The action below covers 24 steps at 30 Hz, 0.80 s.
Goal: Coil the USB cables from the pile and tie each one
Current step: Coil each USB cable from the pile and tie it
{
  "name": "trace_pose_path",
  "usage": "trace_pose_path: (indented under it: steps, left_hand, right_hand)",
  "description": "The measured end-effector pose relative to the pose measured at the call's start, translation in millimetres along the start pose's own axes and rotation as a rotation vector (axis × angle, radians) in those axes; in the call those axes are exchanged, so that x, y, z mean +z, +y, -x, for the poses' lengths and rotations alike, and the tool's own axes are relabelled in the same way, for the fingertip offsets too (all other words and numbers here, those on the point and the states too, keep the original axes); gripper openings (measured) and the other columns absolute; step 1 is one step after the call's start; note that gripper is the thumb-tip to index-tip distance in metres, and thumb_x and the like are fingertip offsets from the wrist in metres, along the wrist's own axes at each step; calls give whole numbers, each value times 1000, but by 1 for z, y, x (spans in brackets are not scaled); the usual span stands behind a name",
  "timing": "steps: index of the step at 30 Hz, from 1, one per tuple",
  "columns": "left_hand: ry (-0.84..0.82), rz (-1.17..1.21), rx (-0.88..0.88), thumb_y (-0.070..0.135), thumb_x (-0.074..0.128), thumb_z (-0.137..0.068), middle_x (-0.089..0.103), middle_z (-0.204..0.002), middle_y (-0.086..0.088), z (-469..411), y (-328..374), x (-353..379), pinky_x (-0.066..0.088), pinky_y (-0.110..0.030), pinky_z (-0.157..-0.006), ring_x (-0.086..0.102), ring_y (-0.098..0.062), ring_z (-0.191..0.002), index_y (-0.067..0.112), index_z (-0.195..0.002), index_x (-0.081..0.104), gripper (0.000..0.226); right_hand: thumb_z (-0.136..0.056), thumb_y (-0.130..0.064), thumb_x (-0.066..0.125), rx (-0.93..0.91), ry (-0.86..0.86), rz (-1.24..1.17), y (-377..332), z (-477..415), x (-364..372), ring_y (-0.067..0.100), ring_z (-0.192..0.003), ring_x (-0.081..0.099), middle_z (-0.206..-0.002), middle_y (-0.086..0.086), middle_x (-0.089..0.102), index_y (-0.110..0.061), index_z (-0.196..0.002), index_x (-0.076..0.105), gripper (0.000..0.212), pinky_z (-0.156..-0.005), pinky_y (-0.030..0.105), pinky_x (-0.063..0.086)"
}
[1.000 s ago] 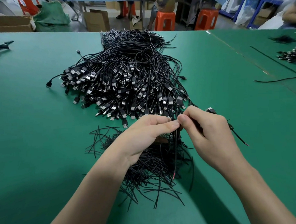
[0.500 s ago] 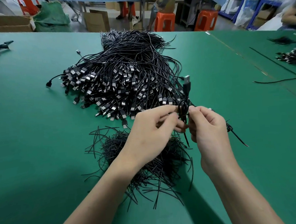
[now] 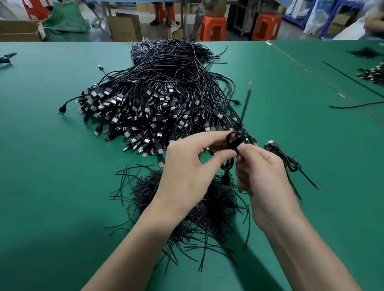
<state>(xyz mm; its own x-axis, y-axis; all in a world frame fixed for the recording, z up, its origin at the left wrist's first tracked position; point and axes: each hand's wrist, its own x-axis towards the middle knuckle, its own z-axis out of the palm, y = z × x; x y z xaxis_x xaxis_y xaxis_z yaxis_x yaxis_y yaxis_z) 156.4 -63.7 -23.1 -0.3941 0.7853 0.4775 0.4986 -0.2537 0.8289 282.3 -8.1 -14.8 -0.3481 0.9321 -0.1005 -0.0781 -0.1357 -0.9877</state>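
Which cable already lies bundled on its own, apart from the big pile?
The bundled cable just right of the right hand: bunched up, lying alone. The pile holds loose cables; the held cable is pinched between right and left hand.

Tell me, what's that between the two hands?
A small coiled black cable, pinched by both the left hand and the right hand. The head view shows it.
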Motion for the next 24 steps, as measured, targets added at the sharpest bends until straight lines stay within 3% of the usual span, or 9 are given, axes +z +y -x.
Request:
trace_pose_path:
  steps: [2, 4, 7, 9, 11, 15, 16, 21, 24]
  left_hand:
    - [20, -87, 93, 13, 83, -86, 74, -100, 13, 0, 1, -1, 47, -17, -87, 66, -10, -103, 26, -112, 81, 29]
    - [24, -136, 141, 17, 81, -89, 68, -91, 9, 0, 3, -3, 51, -28, -80, 63, -16, -90, 31, -112, 81, 27]
    - [0, -164, 174, 22, 74, -93, 75, -85, 11, -2, 7, -7, 56, -35, -78, 71, -12, -78, 33, -116, 79, 26]
    - [-51, -97, 151, 13, 66, -95, 79, -96, 16, -2, 8, -10, 58, -30, -86, 75, -5, -90, 29, -114, 80, 29]
    - [-108, 11, 89, 13, 62, -96, 79, -102, 18, -2, 10, -13, 55, -20, -84, 74, -5, -98, 26, -109, 82, 27]
    - [-85, 169, -58, 24, 76, -93, 79, -89, 13, -2, 12, -8, 54, -20, -78, 75, -9, -87, 23, -97, 83, 9]
    - [-75, 191, -65, 20, 79, -90, 79, -89, 13, -2, 12, -7, 53, -19, -78, 74, -8, -88, 23, -99, 82, 10]
    - [-61, 143, -50, 16, 82, -86, 73, -95, 21, -3, 6, -4, 45, -17, -86, 68, -3, -101, 33, -141, 57, 62]
    - [-76, 72, 24, 8, 79, -87, 73, -102, 21, -4, 4, -3, 44, -10, -90, 67, -1, -102, 25, -130, 71, 47]
  right_hand:
    - [-100, -18, 55, 35, -3, -55, 0, 1, 2, 9, -51, 23, -56, -9, 30, -26, -60, 52, 41, -47, 23, 21]
    - [-100, -20, 56, 32, -7, -82, -2, 1, 4, 9, -50, 22, -55, -10, 30, -26, -58, 52, 43, -44, 21, 21]
    - [-100, -20, 55, 11, -9, -83, -5, 1, 4, 7, -47, 23, -53, -11, 31, -26, -55, 52, 45, -43, 19, 23]
    - [-101, -17, 51, -2, -6, -70, -7, 1, 3, 6, -45, 24, -52, -13, 32, -26, -52, 56, 50, -44, 19, 23]
    - [-102, -17, 52, -10, -3, -66, -9, 2, 2, 6, -46, 26, -54, -11, 33, -25, -54, 58, 49, -45, 20, 25]
    - [-101, -21, 57, -7, 25, -29, -13, 3, 4, 8, -48, 29, -54, -11, 33, -24, -55, 60, 46, -48, 23, 27]
    - [-101, -21, 56, -3, 30, -33, -13, 4, 4, 8, -48, 28, -53, -11, 32, -24, -55, 58, 47, -49, 25, 25]
    - [-102, -22, 55, 13, 29, -51, -16, 5, 6, 8, -46, 23, -49, -12, 28, -24, -55, 48, 48, -50, 25, 22]
    - [-101, -19, 53, 15, 13, -39, -16, 4, 6, 10, -47, 21, -51, -10, 26, -23, -59, 45, 43, -47, 23, 22]
